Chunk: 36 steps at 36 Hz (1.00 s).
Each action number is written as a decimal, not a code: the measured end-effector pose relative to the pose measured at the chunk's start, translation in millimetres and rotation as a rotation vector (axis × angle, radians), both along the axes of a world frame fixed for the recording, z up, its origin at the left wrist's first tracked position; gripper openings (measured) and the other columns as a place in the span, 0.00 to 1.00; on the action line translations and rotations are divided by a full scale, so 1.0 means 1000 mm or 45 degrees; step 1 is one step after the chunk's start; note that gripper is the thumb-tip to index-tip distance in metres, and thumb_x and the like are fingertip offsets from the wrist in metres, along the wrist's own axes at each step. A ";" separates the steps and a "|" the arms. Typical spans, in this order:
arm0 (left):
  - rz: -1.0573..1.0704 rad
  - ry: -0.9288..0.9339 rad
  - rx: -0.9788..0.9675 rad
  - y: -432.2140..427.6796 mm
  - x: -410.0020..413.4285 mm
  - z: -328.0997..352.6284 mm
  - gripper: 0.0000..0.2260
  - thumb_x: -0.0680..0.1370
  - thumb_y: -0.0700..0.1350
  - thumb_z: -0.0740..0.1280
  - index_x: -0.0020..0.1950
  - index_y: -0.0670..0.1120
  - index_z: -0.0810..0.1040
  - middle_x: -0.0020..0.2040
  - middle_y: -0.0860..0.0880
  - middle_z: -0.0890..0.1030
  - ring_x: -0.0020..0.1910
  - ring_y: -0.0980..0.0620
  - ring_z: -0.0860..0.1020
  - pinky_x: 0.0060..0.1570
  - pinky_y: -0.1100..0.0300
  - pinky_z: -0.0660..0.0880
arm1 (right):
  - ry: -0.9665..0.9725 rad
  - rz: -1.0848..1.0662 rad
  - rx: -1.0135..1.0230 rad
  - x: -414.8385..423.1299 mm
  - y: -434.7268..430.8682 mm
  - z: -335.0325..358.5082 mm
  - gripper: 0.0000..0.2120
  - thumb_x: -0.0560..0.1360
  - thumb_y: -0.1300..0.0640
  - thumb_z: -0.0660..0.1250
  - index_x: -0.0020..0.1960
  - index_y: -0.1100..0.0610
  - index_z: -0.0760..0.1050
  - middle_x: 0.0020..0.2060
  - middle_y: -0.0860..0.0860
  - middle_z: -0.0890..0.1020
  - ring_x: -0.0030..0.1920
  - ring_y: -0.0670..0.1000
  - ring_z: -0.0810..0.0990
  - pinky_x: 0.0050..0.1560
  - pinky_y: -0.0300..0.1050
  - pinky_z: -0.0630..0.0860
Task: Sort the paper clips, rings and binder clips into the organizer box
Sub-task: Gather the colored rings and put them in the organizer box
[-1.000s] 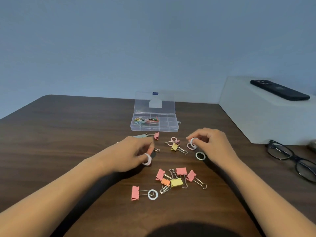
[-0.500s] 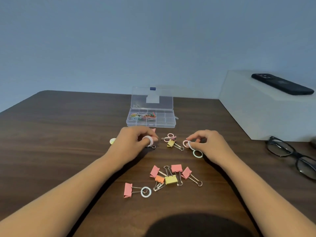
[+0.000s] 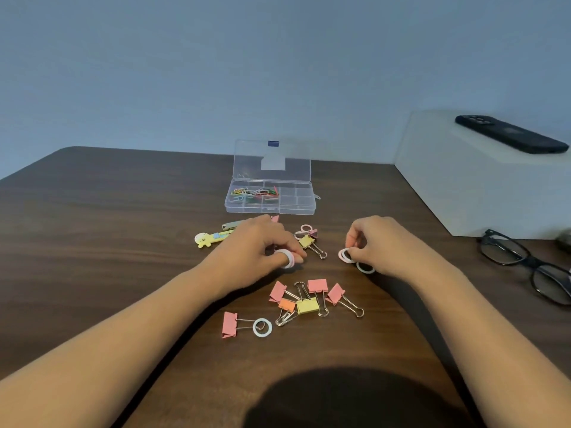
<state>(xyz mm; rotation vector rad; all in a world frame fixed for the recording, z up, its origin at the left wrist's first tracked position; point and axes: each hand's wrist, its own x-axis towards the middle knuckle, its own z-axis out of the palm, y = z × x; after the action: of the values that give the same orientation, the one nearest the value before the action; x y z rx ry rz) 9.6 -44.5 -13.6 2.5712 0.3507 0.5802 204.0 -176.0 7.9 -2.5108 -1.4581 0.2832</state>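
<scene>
A clear organizer box stands open at the back of the dark table, with coloured paper clips in its left compartments. My left hand holds stacked white and pink rings in its curled fingers. My right hand pinches pink rings, and a white ring lies under it. A cluster of pink, orange and yellow binder clips lies in front of both hands. Another pink binder clip lies beside a white ring. A yellow binder clip and pink rings lie between the hands.
A yellow cartoon-shaped item and a grey tool lie left of my left hand. Black glasses rest at the right. A white block carries a dark phone.
My left hand moved up and right with its rings, uncovering the yellow item. My right hand has lowered its pink rings to the table near the white ring.
</scene>
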 end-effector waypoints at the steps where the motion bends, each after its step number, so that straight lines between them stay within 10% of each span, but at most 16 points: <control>1: -0.027 0.010 0.005 0.000 0.000 0.000 0.07 0.74 0.44 0.71 0.49 0.55 0.85 0.43 0.57 0.83 0.46 0.60 0.73 0.51 0.79 0.61 | -0.037 -0.003 -0.047 -0.001 0.000 0.003 0.02 0.75 0.56 0.69 0.43 0.51 0.78 0.43 0.48 0.81 0.44 0.49 0.79 0.37 0.39 0.71; 4: -0.104 0.019 0.016 -0.002 0.002 0.002 0.09 0.75 0.42 0.70 0.49 0.55 0.85 0.43 0.59 0.82 0.47 0.61 0.74 0.64 0.66 0.65 | -0.112 -0.022 -0.131 0.000 0.002 0.007 0.01 0.73 0.55 0.70 0.43 0.52 0.80 0.45 0.51 0.83 0.45 0.52 0.81 0.42 0.43 0.77; 8: -0.142 0.058 0.080 -0.005 0.004 0.002 0.11 0.77 0.43 0.68 0.52 0.60 0.83 0.39 0.64 0.77 0.46 0.57 0.72 0.56 0.48 0.72 | -0.116 -0.026 -0.176 0.001 -0.001 0.010 0.06 0.71 0.53 0.72 0.45 0.55 0.82 0.43 0.53 0.82 0.42 0.54 0.81 0.35 0.42 0.74; 16: -0.126 0.202 0.211 -0.004 0.008 -0.001 0.15 0.81 0.48 0.61 0.65 0.62 0.75 0.41 0.65 0.72 0.48 0.57 0.73 0.69 0.46 0.63 | 0.118 0.105 -0.113 -0.001 -0.003 0.011 0.04 0.72 0.53 0.72 0.41 0.53 0.80 0.38 0.46 0.80 0.39 0.46 0.79 0.35 0.39 0.73; 32: -0.062 0.220 0.263 -0.011 0.019 -0.004 0.14 0.81 0.48 0.60 0.64 0.62 0.75 0.38 0.67 0.65 0.44 0.58 0.65 0.64 0.48 0.66 | 0.354 0.120 0.181 0.011 -0.008 0.002 0.03 0.70 0.56 0.72 0.40 0.50 0.78 0.37 0.48 0.83 0.37 0.46 0.80 0.43 0.46 0.79; 36: -0.052 0.275 0.233 -0.016 0.022 -0.002 0.15 0.82 0.50 0.58 0.66 0.64 0.73 0.44 0.60 0.73 0.47 0.58 0.66 0.50 0.59 0.60 | 0.409 0.120 0.192 0.010 -0.007 0.002 0.05 0.70 0.59 0.72 0.40 0.51 0.78 0.35 0.49 0.84 0.37 0.47 0.82 0.43 0.46 0.79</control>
<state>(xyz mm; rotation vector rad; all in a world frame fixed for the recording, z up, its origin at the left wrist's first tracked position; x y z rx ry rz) 31.8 -60.2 -16.1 2.8192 0.3296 0.3332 214.4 -182.9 9.6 -2.1625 -1.4108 0.5433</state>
